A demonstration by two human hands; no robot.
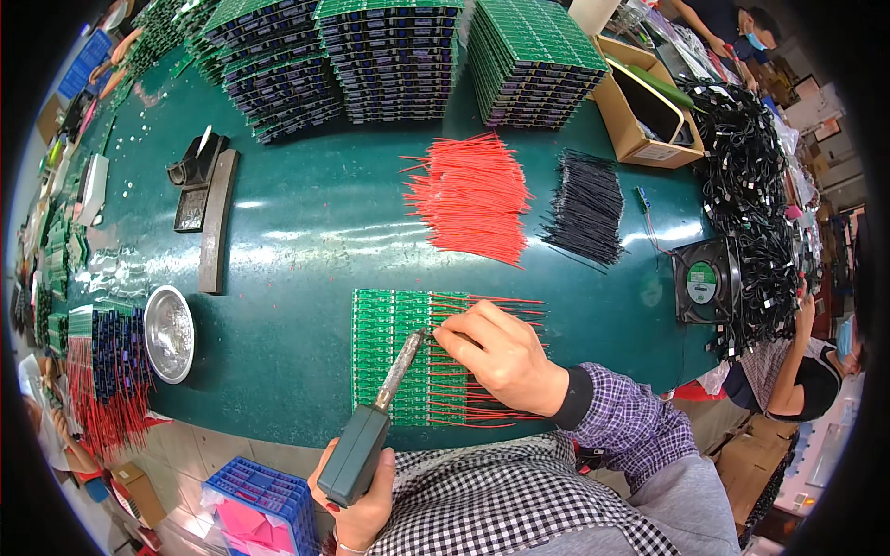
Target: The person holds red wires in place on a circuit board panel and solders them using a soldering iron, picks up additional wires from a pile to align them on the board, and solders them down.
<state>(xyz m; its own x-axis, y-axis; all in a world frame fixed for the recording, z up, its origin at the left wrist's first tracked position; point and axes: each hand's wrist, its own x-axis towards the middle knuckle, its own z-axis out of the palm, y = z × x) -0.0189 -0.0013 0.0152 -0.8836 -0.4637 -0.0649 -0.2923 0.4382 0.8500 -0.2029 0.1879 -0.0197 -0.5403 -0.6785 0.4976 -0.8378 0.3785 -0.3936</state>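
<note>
A green circuit board panel (pixel 371 357) lies flat on the table in front of me, divided into rows of small boards. Thin red wires (pixel 450 400) run off its right part in many rows. My left hand (pixel 369 512) grips a soldering iron (pixel 355 452) by its dark grey-green handle, with the metal tip slanting up to the middle of the panel. Right at that tip, the thumb and forefinger of my right hand (pixel 505 360) are pinched together on what looks like a red wire end; the fingers mostly hide it.
Beyond the panel lie a red wire pile (pixel 473 199) and a black wire pile (pixel 589 208). Tall circuit board stacks (pixel 389 60) stand at the back. A metal bowl (pixel 170 334) is left, a fan (pixel 705 281) and black cables (pixel 751 185) right. Other people work around the table.
</note>
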